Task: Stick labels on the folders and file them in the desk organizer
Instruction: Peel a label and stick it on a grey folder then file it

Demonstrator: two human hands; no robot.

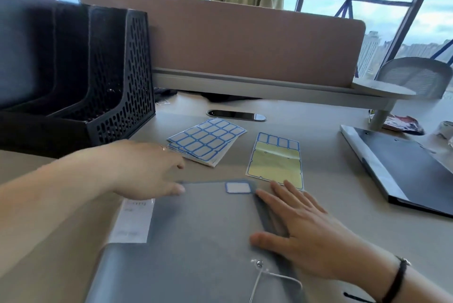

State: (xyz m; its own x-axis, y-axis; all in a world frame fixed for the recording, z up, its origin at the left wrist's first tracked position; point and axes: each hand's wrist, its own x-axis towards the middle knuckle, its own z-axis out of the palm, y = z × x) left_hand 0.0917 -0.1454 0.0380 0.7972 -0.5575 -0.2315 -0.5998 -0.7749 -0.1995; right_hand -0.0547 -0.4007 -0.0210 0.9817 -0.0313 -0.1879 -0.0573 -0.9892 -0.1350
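Note:
A grey folder point(201, 236) lies flat on the desk in front of me, with a blue-edged white label point(238, 187) stuck near its far edge. My right hand point(306, 234) rests flat on the folder's right edge, fingers straight. My left hand point(147, 172) reaches over the folder's far left corner, its fingers relaxed and touching the edge. A stack of blue-bordered label sheets point(207, 141) lies beyond the folder. A partly used label sheet point(275, 160) with yellow backing lies to its right. The black mesh desk organizer point(122, 77) stands at the back left.
A second dark folder point(404, 172) lies at the right of the desk. A brown partition point(245, 42) runs across the back, with a person in a green top behind it. A cable slot point(236, 115) is set into the desk. A mesh chair point(414, 79) stands at far right.

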